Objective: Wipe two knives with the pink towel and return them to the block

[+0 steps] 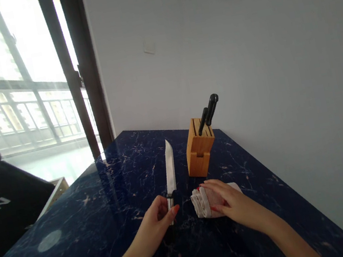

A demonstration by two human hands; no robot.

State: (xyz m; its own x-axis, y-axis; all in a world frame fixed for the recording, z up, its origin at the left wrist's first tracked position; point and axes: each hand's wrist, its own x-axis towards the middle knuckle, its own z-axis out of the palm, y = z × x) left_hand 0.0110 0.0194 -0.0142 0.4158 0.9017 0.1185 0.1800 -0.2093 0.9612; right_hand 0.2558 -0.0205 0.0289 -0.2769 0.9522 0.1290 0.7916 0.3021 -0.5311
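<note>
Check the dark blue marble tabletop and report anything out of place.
Nothing spilled or damaged. One long steel-bladed knife lies outside the wooden knife block, blade pointing away, its handle in the left hand; the right hand holds a folded pale cloth.

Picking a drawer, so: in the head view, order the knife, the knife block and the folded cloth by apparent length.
1. knife: longest.
2-3. knife block and folded cloth look alike; the cloth is nearer and partly under the right hand, so unranked.
</note>
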